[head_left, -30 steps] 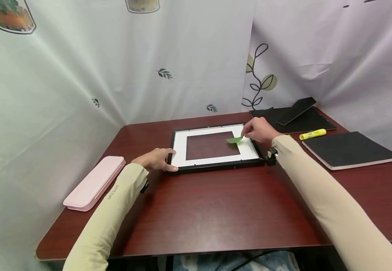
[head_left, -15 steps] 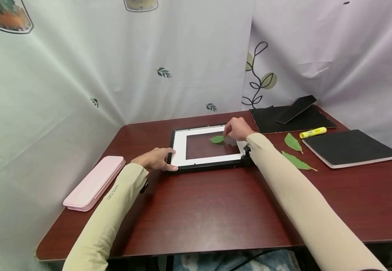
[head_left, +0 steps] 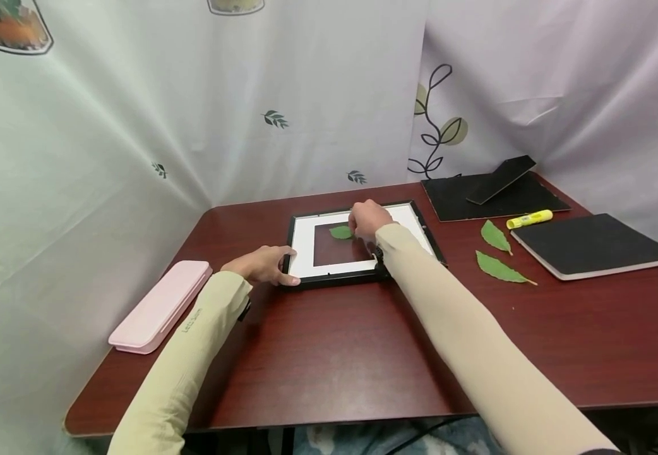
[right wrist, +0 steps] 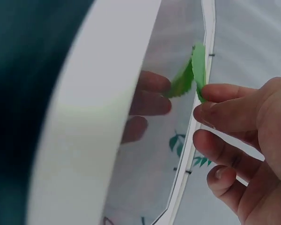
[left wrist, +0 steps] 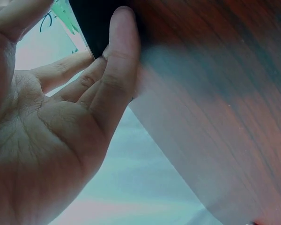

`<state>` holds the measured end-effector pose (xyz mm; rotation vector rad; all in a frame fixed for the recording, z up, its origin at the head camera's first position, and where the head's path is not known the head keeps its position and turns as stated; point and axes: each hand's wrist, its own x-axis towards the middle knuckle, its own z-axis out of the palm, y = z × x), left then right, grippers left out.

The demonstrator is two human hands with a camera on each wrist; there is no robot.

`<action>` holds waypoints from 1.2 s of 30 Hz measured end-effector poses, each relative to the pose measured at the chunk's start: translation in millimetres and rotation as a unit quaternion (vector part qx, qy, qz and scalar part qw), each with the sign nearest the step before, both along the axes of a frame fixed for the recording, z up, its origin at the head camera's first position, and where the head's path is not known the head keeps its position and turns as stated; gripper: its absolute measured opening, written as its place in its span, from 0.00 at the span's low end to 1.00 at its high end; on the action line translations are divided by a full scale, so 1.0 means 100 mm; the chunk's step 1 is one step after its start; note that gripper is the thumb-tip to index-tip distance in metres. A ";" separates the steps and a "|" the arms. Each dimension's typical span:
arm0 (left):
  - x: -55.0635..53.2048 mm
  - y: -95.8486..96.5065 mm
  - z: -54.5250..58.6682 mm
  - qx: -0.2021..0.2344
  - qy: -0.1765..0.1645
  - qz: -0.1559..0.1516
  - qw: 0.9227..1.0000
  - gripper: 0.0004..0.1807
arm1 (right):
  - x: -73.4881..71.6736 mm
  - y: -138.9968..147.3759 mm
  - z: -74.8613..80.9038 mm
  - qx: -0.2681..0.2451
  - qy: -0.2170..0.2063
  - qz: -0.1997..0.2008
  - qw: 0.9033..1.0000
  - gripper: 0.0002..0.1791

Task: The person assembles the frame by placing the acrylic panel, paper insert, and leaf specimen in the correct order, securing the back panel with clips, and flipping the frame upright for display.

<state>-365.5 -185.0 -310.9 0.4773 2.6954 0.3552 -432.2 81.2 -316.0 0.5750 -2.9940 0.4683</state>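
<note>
A black picture frame (head_left: 340, 279) lies on the table, its white mat (head_left: 304, 243) bordering a glass window. At the frame's near left corner, my left hand (head_left: 262, 263) grips the edge; the left wrist view shows a finger along the black side (left wrist: 86, 23). My right hand (head_left: 369, 218) pinches a green leaf (head_left: 340, 232) by its stem end over the window. In the right wrist view the leaf (right wrist: 199, 70) stands close above the glass, which mirrors it and the fingertips. The stem is hidden behind the fingers.
Two loose leaves, one (head_left: 496, 236) behind the other (head_left: 501, 267), lie right of the frame. Beyond them are a yellow glue stick (head_left: 530, 219), a black notebook (head_left: 596, 246) and a black backing board (head_left: 494, 194) with its stand raised. A pink case (head_left: 161, 306) lies at left.
My right hand has carried the leaf leftward from the mat's right side to over the window. The two loose leaves have come into sight behind the moving arm. My left hand stays put.
</note>
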 end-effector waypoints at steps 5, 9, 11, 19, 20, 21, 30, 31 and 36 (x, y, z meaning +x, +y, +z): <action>0.00 0.00 0.00 -0.011 0.001 0.002 1.000 0.47 | -0.01 -0.10 0.02 0.013 -0.002 0.013 1.000 0.12; 0.00 0.01 0.00 -0.013 0.000 0.000 1.000 0.47 | -0.03 -0.11 0.02 0.020 -0.001 0.017 1.000 0.10; 0.00 0.02 0.00 -0.010 -0.001 0.001 1.000 0.47 | -0.04 -0.11 0.01 0.020 0.001 0.020 1.000 0.09; 0.02 0.00 0.00 -0.010 0.003 0.004 1.000 0.47 | -0.09 -0.14 0.01 -0.007 -0.012 0.042 0.999 0.14; 0.02 0.00 -0.01 -0.008 0.003 0.003 1.000 0.47 | -0.11 -0.13 0.00 -0.011 -0.015 0.041 0.999 0.15; 0.02 0.00 -0.01 -0.006 0.002 0.002 1.000 0.47 | -0.12 -0.13 -0.01 -0.017 -0.020 0.038 0.999 0.16; 0.03 -0.02 0.00 -0.001 0.007 -0.008 1.000 0.46 | -0.18 0.00 -0.06 -0.023 -0.044 -0.023 0.998 0.09; 0.03 -0.02 0.00 0.000 0.007 -0.007 1.000 0.46 | -0.18 0.01 -0.05 -0.019 -0.046 -0.027 0.998 0.08; 0.02 -0.03 0.00 -0.005 0.012 -0.008 1.000 0.46 | -0.19 0.04 -0.04 -0.008 -0.052 -0.033 0.998 0.03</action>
